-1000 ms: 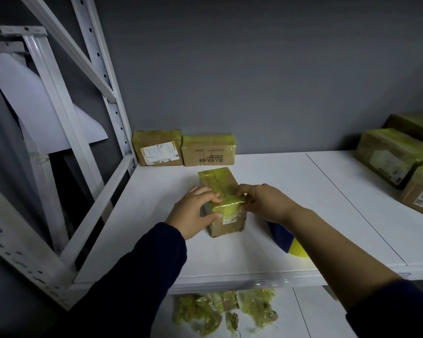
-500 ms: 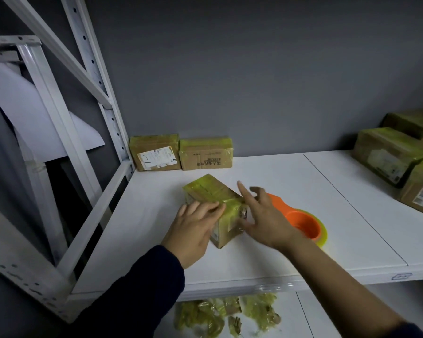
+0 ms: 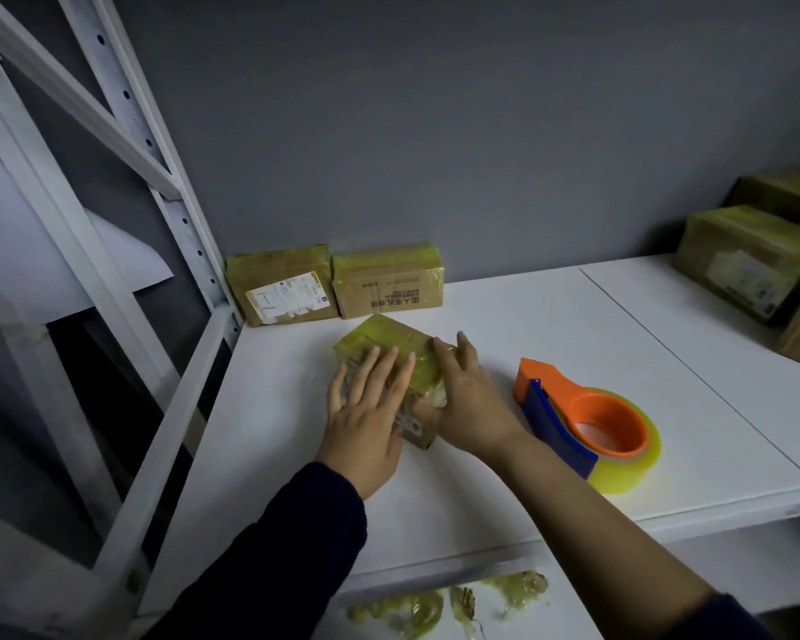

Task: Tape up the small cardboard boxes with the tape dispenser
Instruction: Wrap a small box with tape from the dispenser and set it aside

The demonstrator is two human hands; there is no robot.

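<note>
Step in hand, as I judge it: smoothing the yellow tape down on the small box point(image 3: 385, 335), not laying a new strip

Small box sits mid-shelf on the white shelf point(image 3: 573, 325), turned at an angle to the shelf edge, top face already glossy with tape, bare cardboard and a label showing at its near end

Left hand point(image 3: 366, 418): palm down, flat across the top and left flank of the box, fingers straight and fanned apart, pressing rather than gripping; forearm comes in low from the near edge in a dark sleeve

Right hand point(image 3: 469, 404): laid against the right side and near corner of the box, fingers straight and close together, tips reaching the top edge; thumb hidden, so whether it pinches the end flap cannot be told

Tape dispenser point(image 3: 587, 422): orange and blue, with a yellow roll, set down on the shelf just right of the right hand, not touching it

To do this well: hold the box firm with one palm, stroke from the middle toward the edges to chase out bubbles, then press the tape ends hard round the corners; loose ends may lift

Two taped boxes point(image 3: 333, 284) stand at the back wall
</note>
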